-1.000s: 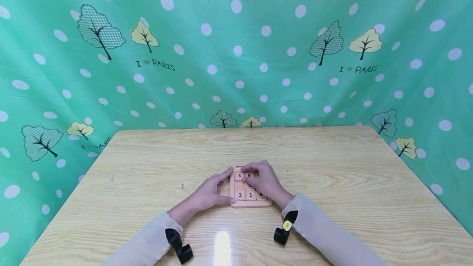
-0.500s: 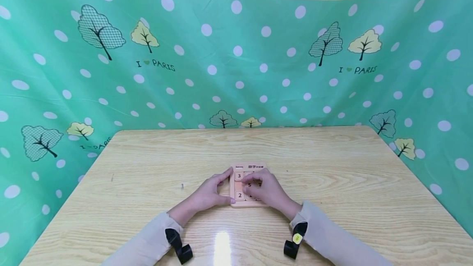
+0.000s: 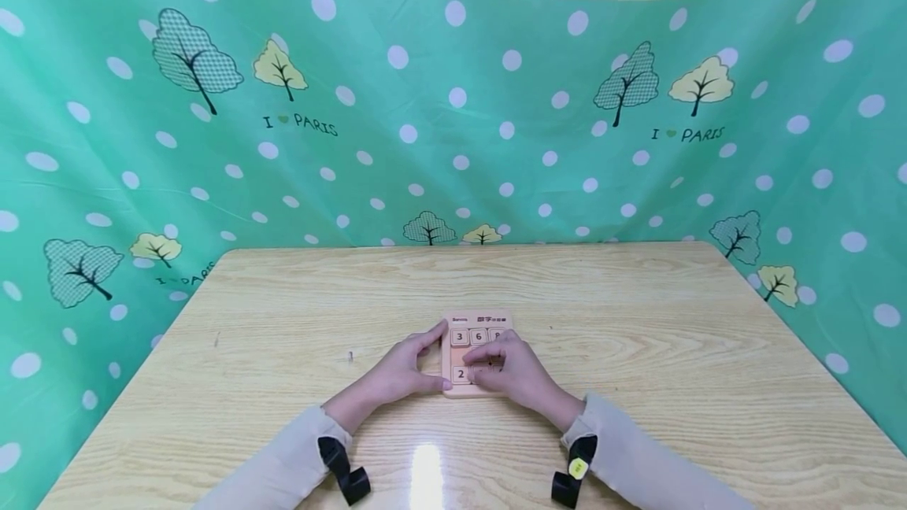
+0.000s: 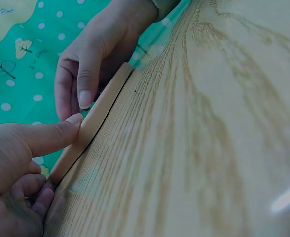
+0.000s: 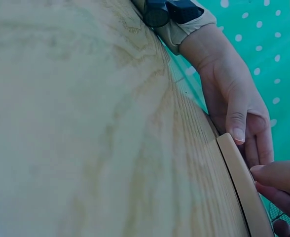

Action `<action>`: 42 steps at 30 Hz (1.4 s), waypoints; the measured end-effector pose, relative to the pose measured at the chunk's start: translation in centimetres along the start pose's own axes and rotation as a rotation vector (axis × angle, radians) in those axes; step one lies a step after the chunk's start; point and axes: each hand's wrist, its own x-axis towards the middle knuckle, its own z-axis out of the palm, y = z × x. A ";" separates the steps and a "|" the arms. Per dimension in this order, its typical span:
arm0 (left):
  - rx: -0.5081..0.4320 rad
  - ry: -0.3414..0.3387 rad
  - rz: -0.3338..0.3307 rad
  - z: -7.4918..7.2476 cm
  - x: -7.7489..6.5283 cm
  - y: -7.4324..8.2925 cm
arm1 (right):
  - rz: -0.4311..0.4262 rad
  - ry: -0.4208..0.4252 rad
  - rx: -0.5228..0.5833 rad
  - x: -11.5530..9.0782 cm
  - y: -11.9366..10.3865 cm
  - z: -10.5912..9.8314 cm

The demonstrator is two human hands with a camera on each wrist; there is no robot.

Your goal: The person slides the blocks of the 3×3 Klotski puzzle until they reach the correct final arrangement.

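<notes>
A light orange number sliding puzzle lies flat on the wooden table. Its top row shows 3, 6 and 8; a tile marked 2 is at the lower left. Above that tile is a vacant slot. My left hand grips the puzzle's left side, thumb at the near corner and a finger at the far one. My right hand is over the middle and lower rows, thumb and forefinger a little apart by the tiles. It hides several tiles, and contact is unclear. Both wrist views show the puzzle's near edge.
The wooden table spreads around the puzzle, with a bright reflection near the front. A green dotted cloth hangs behind and at the sides. Black wrist cameras sit under both sleeves.
My right hand has moved from the top rows toward the near edge of the puzzle, uncovering the top row and the printed heading. My left hand stays on the puzzle's left side.
</notes>
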 end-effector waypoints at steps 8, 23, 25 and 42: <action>0.007 0.003 -0.002 0.0 0.0 0.0 | -0.026 -0.024 -0.026 -0.1 0.1 -0.1; 0.006 0.001 0.007 0.0 0.0 0.2 | 0.001 0.027 -0.073 0.8 -0.2 0.2; 0.006 -0.001 0.002 0.0 0.0 0.2 | -0.003 0.030 -0.070 1.0 -0.2 0.2; -0.011 -0.007 0.000 0.0 0.0 -0.1 | -0.044 0.056 -0.062 2.0 0.3 0.1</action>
